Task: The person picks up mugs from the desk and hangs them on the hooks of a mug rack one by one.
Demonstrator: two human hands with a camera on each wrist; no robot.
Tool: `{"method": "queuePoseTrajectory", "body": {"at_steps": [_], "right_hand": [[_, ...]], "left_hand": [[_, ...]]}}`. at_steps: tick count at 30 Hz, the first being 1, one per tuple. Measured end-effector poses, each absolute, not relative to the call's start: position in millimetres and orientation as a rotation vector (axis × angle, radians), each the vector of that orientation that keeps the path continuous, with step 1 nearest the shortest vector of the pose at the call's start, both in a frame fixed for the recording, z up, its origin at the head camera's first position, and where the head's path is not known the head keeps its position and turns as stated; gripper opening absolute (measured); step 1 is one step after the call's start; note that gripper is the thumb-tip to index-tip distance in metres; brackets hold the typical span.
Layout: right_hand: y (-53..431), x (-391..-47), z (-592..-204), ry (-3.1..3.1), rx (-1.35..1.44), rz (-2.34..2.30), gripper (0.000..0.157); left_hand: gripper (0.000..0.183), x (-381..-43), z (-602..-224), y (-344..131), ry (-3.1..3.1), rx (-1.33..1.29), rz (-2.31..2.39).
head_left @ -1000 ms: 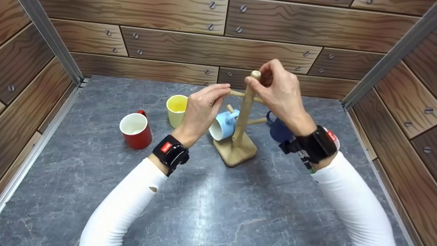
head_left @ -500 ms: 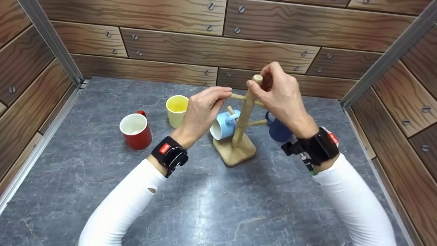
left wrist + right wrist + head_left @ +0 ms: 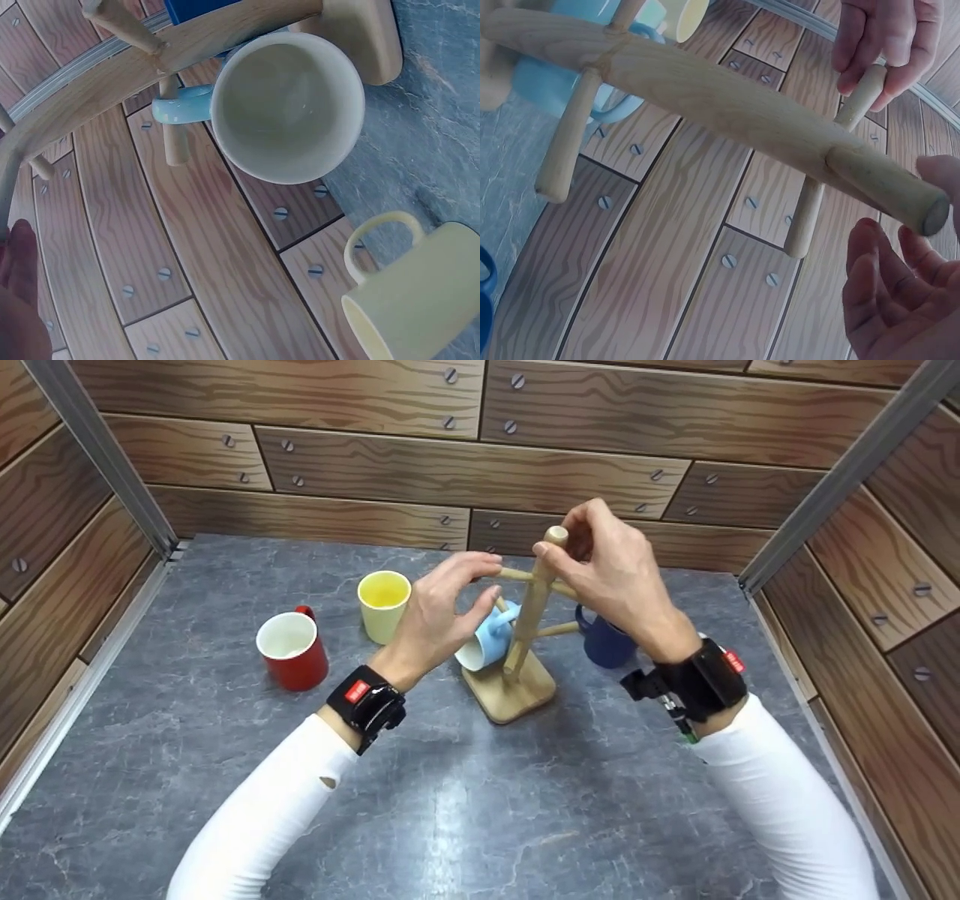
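Left hand (image 3: pixel 432 604) and right hand (image 3: pixel 615 564) on stand (image 3: pixel 532 607)

Head: stand just toward three o'clock of centre; right hand curls round its top, left touches a peg (image 3: pixel 515 574), fingers extended.

Left wrist: blue mug (image 3: pixel 289 109) hangs toward one o'clock.

Right wrist: navy mug (image 3: pixel 484 313), eight o'clock.

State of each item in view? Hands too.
Mug rack: standing, one mug on it.
Light blue mug: hung by its handle, tipped sideways.
Red mug: upright, off the rack.
Yellow mug: upright, off the rack.
Dark blue mug: off the rack, partly hidden.
Left hand: fingertips at an upper peg's end.
Right hand: curled around the post top.
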State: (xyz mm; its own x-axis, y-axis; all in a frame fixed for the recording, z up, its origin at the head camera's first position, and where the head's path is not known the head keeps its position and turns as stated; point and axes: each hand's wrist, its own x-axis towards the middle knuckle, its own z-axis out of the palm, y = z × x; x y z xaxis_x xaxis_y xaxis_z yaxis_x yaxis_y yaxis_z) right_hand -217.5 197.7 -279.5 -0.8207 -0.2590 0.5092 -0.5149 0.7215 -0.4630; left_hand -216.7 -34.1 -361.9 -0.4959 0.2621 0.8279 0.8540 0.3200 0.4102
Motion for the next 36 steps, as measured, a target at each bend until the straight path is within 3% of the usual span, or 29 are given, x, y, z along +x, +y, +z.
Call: {"method": "queuePoseTrajectory", "body": {"at_steps": [7,13,18,27,36], "right_hand": [[229.2,-208.7,-277.9,-2.48,0.516,0.945,0.045],[276.4,-202.5,-300.5,-2.55,0.354,0.881,0.055],[317.3,-202.1,-332.2,-2.709,0.318,0.784,0.066],[373.4,-201.1,-384.6,-2.971,0.105,0.611,0.105],[395.4,-199.5,-413.0,-3.149,-0.102,0.544,0.122]], "left_hand": [[0.053,-211.7,-364.0,-39.1,-2.003,-1.034,-1.213],[0.072,-211.3,-378.2,-60.6,-2.121,-1.014,-1.209],[0.076,-206.2,-400.1,-90.6,-2.292,-0.914,-1.114],[0.074,-196.6,-437.4,-115.2,-2.521,-0.762,-0.929],[0.082,-186.6,-451.8,-116.6,-2.785,-0.663,-0.703]]}}
